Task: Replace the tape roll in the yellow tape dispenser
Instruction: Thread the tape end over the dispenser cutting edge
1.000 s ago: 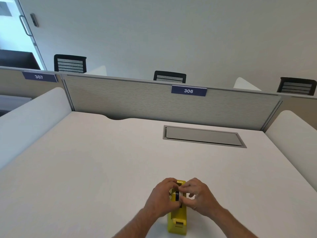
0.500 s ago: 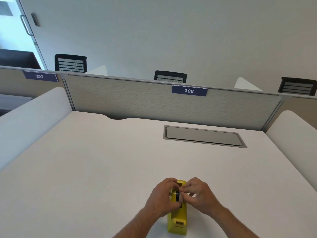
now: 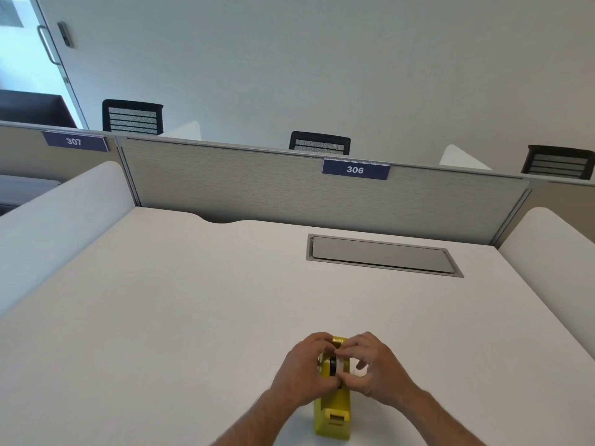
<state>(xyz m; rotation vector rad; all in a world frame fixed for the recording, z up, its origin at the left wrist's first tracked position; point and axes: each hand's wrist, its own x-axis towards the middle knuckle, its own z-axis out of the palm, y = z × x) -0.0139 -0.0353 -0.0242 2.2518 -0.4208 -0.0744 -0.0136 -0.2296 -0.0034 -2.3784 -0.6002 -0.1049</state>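
The yellow tape dispenser [image 3: 333,416] stands lengthwise on the white desk [image 3: 167,317] near its front edge, cutter end toward me. A tape roll with a black core [image 3: 333,366] sits upright in its cradle, partly covered by fingers. My left hand [image 3: 302,370] wraps the dispenser's left side with fingertips on the roll. My right hand [image 3: 375,365] meets it from the right, thumb and forefinger pinching the roll's top and lower edge. Both hands hide the middle of the dispenser.
A grey cable hatch [image 3: 383,255] is set flush in the desk further back on the right. A fabric partition [image 3: 289,191] with a "306" label closes the far side. White curved side screens [image 3: 58,217] flank the desk. Black chair backs show behind the partition.
The hands have stayed on the roll at the dispenser. The right fingers have spread slightly, showing more of the roll's pale tape beside the black core.
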